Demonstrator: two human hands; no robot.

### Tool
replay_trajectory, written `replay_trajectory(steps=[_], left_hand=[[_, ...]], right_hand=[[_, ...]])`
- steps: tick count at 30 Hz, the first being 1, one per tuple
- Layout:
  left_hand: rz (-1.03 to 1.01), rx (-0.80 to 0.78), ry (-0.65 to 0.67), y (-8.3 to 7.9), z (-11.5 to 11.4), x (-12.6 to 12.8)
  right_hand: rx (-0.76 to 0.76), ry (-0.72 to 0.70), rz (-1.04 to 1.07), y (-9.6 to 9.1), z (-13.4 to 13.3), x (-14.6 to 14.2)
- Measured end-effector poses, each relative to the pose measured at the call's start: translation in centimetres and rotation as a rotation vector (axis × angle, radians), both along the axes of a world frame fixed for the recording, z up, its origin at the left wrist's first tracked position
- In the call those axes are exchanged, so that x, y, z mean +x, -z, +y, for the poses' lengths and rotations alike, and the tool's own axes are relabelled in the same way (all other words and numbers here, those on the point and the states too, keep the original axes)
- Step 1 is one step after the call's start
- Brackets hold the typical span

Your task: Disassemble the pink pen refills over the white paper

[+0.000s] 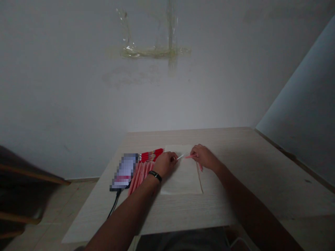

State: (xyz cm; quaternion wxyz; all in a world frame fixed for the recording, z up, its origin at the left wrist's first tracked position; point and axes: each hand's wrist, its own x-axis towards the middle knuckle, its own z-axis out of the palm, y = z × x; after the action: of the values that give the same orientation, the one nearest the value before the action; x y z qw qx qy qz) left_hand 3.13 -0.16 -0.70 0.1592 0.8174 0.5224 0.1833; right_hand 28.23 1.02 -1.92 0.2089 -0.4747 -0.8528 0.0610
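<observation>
My left hand [166,164], with a black band on its wrist, pinches a thin white stick [181,157] that looks like a pen refill. My right hand [203,156] is closed on a slim pink pen barrel [188,157], its end pointing left towards the stick. The two ends are close together over a cream paper pad [180,181]; whether they touch, I cannot tell. Below my right hand, another pink piece [201,167] shows at the pad's right edge. Several pink pens [138,177] lie side by side left of my left hand, partly hidden by my wrist.
Several red pencils or pens [150,155] lie behind the pink ones. A phone [124,172] with a black cable [114,205] lies at the left of the pale wooden table [235,146]. Behind the table stands a wall [209,87] with strips of clear tape [151,53].
</observation>
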Motion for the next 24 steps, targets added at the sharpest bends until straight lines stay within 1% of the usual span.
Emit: replay_trajectory(steps=[3, 5, 12, 16, 20, 23, 24], left_hand=[[0.011, -0.004, -0.013, 0.1, 0.0, -0.1], [0.016, -0.011, -0.019, 0.1, 0.0, -0.2], [0.034, -0.028, -0.029, 0.0, -0.1, -0.3], [0.029, 0.002, -0.028, 0.2, 0.0, -0.3], [0.019, 0.006, 0.002, 0.5, 0.0, -0.2], [0.000, 0.004, 0.056, 0.4, -0.1, 0.2], [-0.010, 0.002, 0.071, 0.4, -0.2, 0.3]], right_hand=[[0.050, 0.052, 0.024, -0.7, 0.1, 0.6], [0.072, 0.060, 0.037, -0.9, 0.2, 0.9], [0.089, 0.028, 0.069, -1.1, 0.1, 0.9], [0.090, 0.003, 0.079, -1.1, 0.1, 0.9], [0.067, -0.042, 0.101, -1.0, -0.1, 0.3], [0.029, -0.110, 0.116, -1.0, -0.6, -0.7], [0.006, -0.153, 0.107, -1.0, -0.8, -1.0]])
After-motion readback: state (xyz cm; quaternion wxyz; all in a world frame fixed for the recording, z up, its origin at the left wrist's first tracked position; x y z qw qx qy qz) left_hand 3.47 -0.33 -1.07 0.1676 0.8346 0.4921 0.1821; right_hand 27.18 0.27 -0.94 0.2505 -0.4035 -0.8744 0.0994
